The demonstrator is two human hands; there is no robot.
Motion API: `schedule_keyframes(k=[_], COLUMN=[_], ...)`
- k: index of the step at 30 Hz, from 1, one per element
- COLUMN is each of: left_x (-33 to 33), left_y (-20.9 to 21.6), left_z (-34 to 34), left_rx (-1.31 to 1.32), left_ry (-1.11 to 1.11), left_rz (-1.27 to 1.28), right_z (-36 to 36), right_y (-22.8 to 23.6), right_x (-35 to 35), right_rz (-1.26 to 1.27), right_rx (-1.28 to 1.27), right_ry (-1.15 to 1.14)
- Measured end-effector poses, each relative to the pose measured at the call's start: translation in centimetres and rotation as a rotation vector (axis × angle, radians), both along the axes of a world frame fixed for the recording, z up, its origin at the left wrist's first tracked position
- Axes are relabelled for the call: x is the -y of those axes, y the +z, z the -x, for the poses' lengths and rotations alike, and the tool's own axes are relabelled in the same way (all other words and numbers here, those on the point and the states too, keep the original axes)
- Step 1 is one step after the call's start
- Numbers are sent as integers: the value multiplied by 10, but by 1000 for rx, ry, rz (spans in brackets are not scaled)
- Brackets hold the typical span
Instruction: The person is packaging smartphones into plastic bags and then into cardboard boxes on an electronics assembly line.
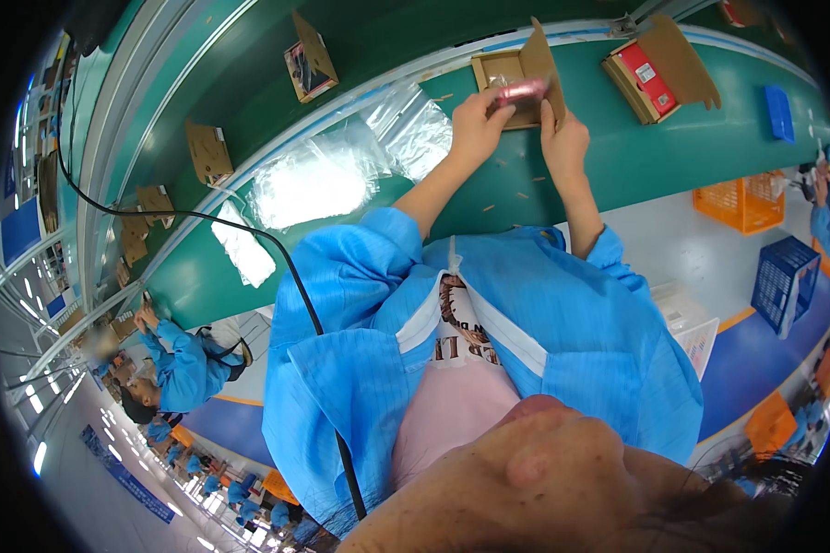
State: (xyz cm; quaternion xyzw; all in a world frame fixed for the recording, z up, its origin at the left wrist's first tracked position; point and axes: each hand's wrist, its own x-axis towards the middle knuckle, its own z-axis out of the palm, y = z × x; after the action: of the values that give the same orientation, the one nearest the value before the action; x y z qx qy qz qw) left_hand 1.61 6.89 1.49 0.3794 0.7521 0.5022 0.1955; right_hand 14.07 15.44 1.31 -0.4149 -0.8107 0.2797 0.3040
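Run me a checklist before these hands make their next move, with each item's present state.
1. Left hand holding the shiny pink item: ok, between the fingers.
2. Lid of the cardboard box up: ok, standing open.
3. Right hand at the box: ok, by the lid's lower edge.
4. Pink item undamaged: cannot tell, blur and glare hide its surface.
5. Green table free of scraps: not ok, small brown bits lie scattered.
6. Clear bags apart from the box: ok, lying to its left.

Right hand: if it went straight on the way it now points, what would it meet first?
Probably the raised lid of the open cardboard box; the right hand is close by it, perhaps touching, though one view leaves depth unclear.
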Motion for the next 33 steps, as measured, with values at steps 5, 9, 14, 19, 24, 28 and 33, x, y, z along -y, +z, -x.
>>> schedule_keyframes(k=[5, 9, 14, 19, 24, 28, 33], left_x=[-15, -19, -17, -3, 32, 72, 86], left_y=[-11, -7, -29, -29, -26, -37, -50], left_z=[29, 30, 32, 22, 57, 121, 141], left_rx=[-272, -669, -804, -913, -647, -725, -763], left_ry=[67, 89, -250, -185, 165, 349, 266], left_rz=[355, 411, 243, 207, 119, 236, 552], right_z=[3, 3, 5, 8, 29, 83, 99], right_y=[-5, -1, 5, -10, -11, -8, -44], right_x=[-7, -5, -5, -7, -37, -73, -3], right_rz=[15, 29, 61, -42, -59, 196, 22], right_rx=[32, -21, 72, 14, -14, 24, 117], right_ry=[33, 27, 57, 122, 145, 120, 306])
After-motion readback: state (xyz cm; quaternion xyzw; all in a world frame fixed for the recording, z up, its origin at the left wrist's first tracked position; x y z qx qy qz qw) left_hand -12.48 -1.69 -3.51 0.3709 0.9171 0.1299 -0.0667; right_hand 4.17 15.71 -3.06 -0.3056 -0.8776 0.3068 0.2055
